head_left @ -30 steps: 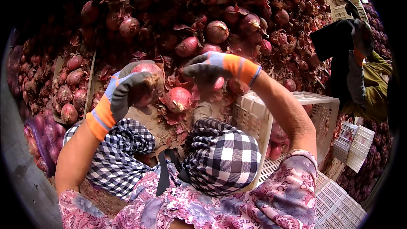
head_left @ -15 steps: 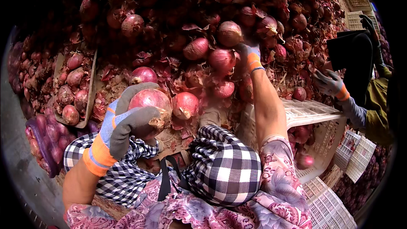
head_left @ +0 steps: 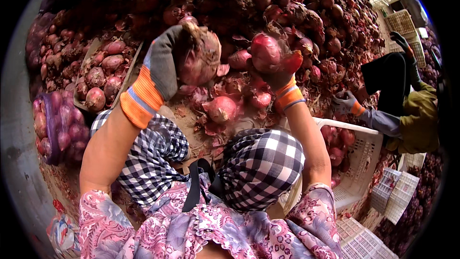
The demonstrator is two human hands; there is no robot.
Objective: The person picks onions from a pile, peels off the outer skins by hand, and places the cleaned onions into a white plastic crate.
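Note:
My left hand [head_left: 165, 64], in a grey-palmed glove with an orange cuff, grips a large red onion [head_left: 201, 60] with loose papery skin and a dry top. A smoother, shiny red onion [head_left: 265, 52] is in my right hand [head_left: 282, 79], gloved alike and slightly blurred. Both hands are raised in front of the onion heap [head_left: 292, 0], apart from each other. Below them, near my knees, another peeled-looking red onion [head_left: 222, 109] lies among loose skins on the ground.
At left stand a shallow box of onions [head_left: 112, 62] and a purple mesh sack of onions [head_left: 62, 127]. A white plastic crate [head_left: 357, 163] with onions is at my right. Beyond it, a co-worker's gloved hand [head_left: 347, 103] reaches toward the heap.
My left hand has risen away from my lap and now holds a huskier onion than the smooth one before. My right hand has drawn back from the heap with an onion.

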